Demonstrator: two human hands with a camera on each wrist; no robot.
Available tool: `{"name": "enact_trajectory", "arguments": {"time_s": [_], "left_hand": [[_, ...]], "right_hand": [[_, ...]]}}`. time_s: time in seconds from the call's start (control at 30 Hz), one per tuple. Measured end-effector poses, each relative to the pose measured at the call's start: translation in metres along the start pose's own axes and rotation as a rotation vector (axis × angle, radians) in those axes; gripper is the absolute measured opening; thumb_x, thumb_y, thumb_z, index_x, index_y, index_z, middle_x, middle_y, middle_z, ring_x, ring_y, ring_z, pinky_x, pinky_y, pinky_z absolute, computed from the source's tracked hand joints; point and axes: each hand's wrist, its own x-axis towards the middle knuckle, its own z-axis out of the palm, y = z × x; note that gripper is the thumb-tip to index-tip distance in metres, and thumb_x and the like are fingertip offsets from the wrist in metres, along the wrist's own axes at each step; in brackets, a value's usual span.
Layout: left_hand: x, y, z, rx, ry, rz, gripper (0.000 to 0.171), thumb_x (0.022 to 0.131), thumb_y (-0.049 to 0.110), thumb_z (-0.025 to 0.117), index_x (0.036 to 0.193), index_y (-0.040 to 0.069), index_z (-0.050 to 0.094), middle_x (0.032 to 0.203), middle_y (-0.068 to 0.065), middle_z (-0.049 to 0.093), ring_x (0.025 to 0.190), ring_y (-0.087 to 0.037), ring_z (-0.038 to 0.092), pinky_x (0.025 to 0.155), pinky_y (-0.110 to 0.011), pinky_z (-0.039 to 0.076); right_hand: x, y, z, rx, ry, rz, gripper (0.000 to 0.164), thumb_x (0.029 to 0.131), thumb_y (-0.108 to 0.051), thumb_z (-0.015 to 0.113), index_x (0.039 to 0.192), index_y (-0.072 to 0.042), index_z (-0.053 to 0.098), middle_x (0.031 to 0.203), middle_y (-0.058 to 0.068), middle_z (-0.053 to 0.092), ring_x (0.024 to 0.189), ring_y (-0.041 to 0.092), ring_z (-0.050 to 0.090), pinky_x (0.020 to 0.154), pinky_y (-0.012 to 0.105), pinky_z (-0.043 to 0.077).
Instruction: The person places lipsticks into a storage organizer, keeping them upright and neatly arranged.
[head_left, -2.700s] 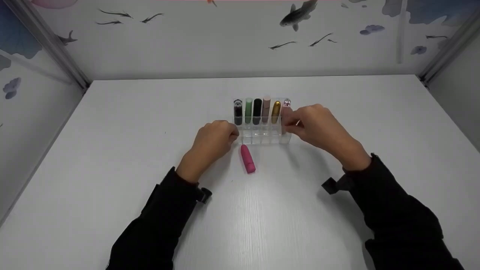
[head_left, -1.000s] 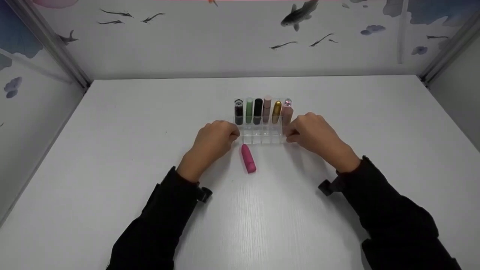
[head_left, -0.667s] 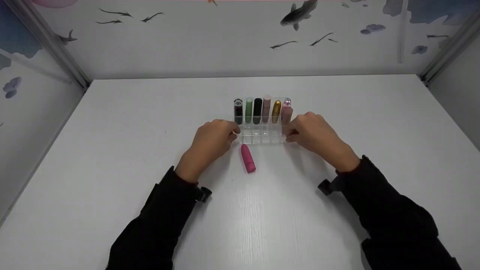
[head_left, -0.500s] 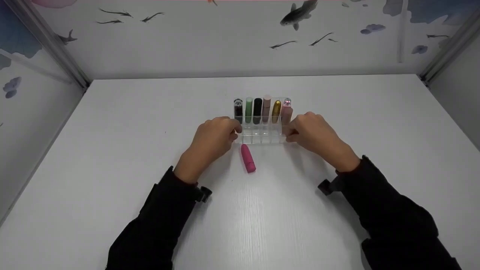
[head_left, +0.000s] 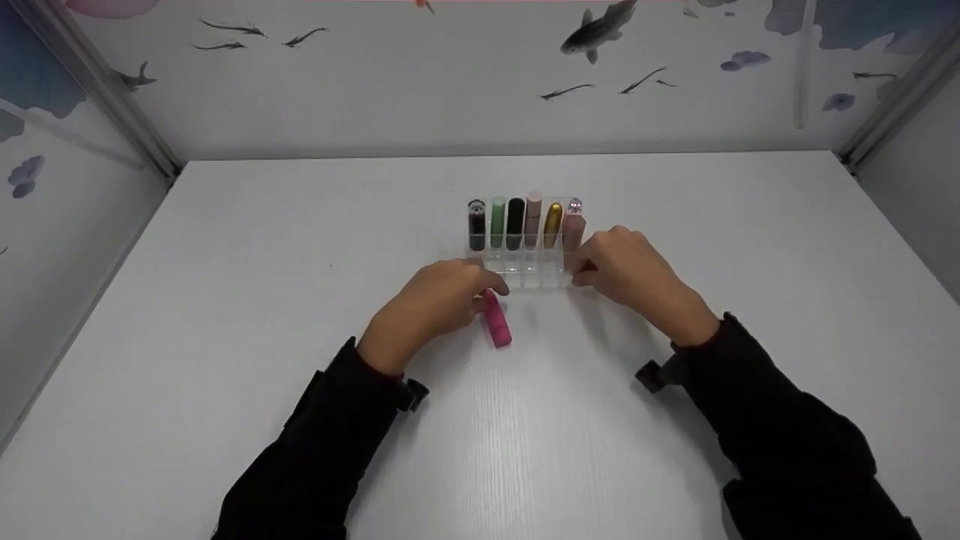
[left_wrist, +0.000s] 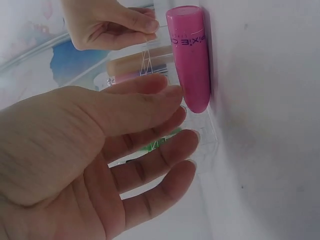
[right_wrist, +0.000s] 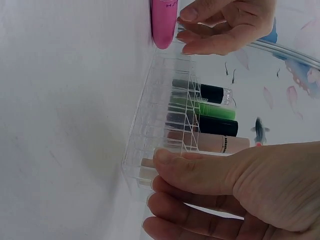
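A pink lipstick (head_left: 496, 324) lies on the table in front of a clear compartmented lipstick organizer (head_left: 532, 279). My left hand (head_left: 442, 296) is at the lipstick's far, rounded end. In the left wrist view its thumb and fingers are loosely bent and apart, thumb tip beside the lipstick (left_wrist: 191, 65), not closed round it. My right hand (head_left: 630, 271) pinches the organizer's right end between thumb and fingers. A peach tube (head_left: 574, 231) stands in the front right compartment, partly hidden by that hand.
Along the organizer's back row stand a black tube (head_left: 477, 225), a green tube (head_left: 498, 221), another black tube (head_left: 515, 223), a dusty pink tube (head_left: 532, 219), a gold tube (head_left: 553, 223) and a jewelled cap (head_left: 575, 205). White panels enclose the table (head_left: 495, 450).
My left hand has left the organizer's left side and come toward me and right, to the pink lipstick. Earlier my right hand slid from the peach tube down to the organizer's end; lately it stays.
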Motion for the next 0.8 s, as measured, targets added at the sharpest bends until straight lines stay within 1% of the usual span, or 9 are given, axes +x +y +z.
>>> {"name": "enact_trajectory", "arguments": {"time_s": [0.2,0.3,0.43,0.6,0.67,0.8], "left_hand": [[-0.001,0.000,0.005,0.013,-0.012,0.058,0.023,0.091,0.007,0.059,0.107,0.018,0.071,0.100,-0.001,0.068,0.092,-0.018,0.059,0.085,-0.036,0.049],[-0.001,0.000,0.007,0.017,-0.012,0.064,0.023,0.091,0.008,0.058,0.108,0.017,0.071,0.100,-0.002,0.069,0.091,-0.019,0.059,0.086,-0.036,0.048],[0.000,0.000,0.009,0.042,-0.007,0.056,0.023,0.091,0.007,0.059,0.108,0.018,0.070,0.100,-0.002,0.068,0.090,-0.019,0.058,0.084,-0.036,0.049],[-0.001,-0.001,0.011,0.062,-0.020,0.014,0.020,0.092,0.010,0.059,0.107,0.018,0.069,0.097,-0.004,0.065,0.087,-0.020,0.055,0.080,-0.036,0.048],[-0.001,-0.002,0.011,0.062,-0.026,0.002,0.019,0.091,0.011,0.061,0.107,0.017,0.068,0.096,-0.004,0.064,0.086,-0.020,0.054,0.080,-0.035,0.048],[0.000,-0.002,0.011,0.061,-0.021,0.002,0.017,0.088,0.014,0.066,0.105,0.015,0.068,0.094,-0.006,0.063,0.084,-0.020,0.054,0.079,-0.035,0.048]], "right_hand": [[0.000,0.001,0.001,0.007,0.006,-0.019,0.013,0.076,-0.006,0.077,0.089,-0.007,0.077,0.086,0.008,0.074,0.073,0.018,0.065,0.067,0.034,0.054],[-0.001,0.002,0.001,0.014,0.005,-0.019,0.015,0.076,-0.005,0.076,0.091,-0.007,0.077,0.087,0.008,0.074,0.074,0.018,0.065,0.067,0.035,0.054],[-0.001,0.001,0.002,0.014,0.010,-0.021,0.015,0.077,-0.005,0.076,0.091,-0.007,0.076,0.087,0.009,0.074,0.074,0.018,0.066,0.067,0.035,0.054],[-0.001,0.001,0.002,0.009,0.019,-0.020,0.014,0.076,-0.006,0.076,0.091,-0.007,0.076,0.086,0.008,0.074,0.073,0.017,0.065,0.066,0.034,0.054],[-0.001,0.001,0.002,0.011,0.015,-0.018,0.014,0.076,-0.005,0.076,0.091,-0.007,0.076,0.086,0.008,0.074,0.073,0.017,0.065,0.067,0.034,0.054],[-0.001,0.001,0.001,0.017,0.002,-0.017,0.014,0.077,-0.005,0.076,0.091,-0.006,0.076,0.086,0.008,0.073,0.074,0.017,0.065,0.067,0.035,0.054]]}}
